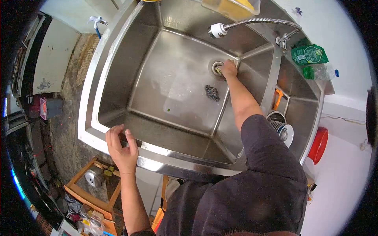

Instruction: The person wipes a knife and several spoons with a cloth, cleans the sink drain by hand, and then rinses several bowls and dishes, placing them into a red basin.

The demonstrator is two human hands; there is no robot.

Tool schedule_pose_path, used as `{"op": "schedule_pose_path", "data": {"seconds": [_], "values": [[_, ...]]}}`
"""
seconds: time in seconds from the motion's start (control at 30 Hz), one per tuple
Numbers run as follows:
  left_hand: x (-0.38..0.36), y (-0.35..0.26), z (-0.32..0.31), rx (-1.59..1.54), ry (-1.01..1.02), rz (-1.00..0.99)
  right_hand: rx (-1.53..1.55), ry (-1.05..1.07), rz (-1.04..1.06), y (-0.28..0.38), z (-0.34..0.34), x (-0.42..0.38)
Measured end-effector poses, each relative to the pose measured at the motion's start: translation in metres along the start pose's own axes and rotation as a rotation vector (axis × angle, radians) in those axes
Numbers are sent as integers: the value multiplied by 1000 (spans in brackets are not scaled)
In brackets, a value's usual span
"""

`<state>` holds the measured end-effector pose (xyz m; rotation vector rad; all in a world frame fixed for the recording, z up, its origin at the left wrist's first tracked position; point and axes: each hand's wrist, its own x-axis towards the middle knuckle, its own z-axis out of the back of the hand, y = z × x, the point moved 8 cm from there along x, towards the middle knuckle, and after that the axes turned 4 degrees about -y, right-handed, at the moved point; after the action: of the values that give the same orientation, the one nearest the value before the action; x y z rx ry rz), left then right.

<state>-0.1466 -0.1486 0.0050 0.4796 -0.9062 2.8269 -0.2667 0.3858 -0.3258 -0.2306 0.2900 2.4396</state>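
Note:
A large stainless steel sink [169,153] lies in front of me. My right hand [229,69] reaches down to the drain [216,67] near its far right corner. The fingers look curled at the drain opening, where small pale yellowish bits show; what they hold, if anything, is hidden. Closer to me on the sink floor lies a dark mesh scouring pad [212,93], apart from the hand. A tiny green scrap [168,110] sits further left. My left hand [122,146] hovers at the front rim, its thumb apart from loosely bent fingers, with nothing held.
A flexible metal faucet [264,20] with a white head arches over the far side. On the right ledge are a green pouch [310,54] and a plastic bottle [321,72]. Stacked dishes [284,131] and an orange-handled tool [278,98] occupy the smaller basin.

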Motion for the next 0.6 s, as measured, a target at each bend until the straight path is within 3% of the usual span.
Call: {"op": "schedule_pose_path", "data": {"seconds": [0.2, 0.3, 0.5, 0.6], "values": [[1, 0, -1, 20, 2, 11, -76, -39, 60, 5, 8, 7], [1, 0, -2, 20, 10, 29, -106, 96, 104, 3, 3, 13], [1, 1, -3, 16, 16, 50, -20, -28, 156, 8, 11, 7], [2, 0, -2, 22, 22, 46, -8, 85, 305, 31, 19, -19]]}}
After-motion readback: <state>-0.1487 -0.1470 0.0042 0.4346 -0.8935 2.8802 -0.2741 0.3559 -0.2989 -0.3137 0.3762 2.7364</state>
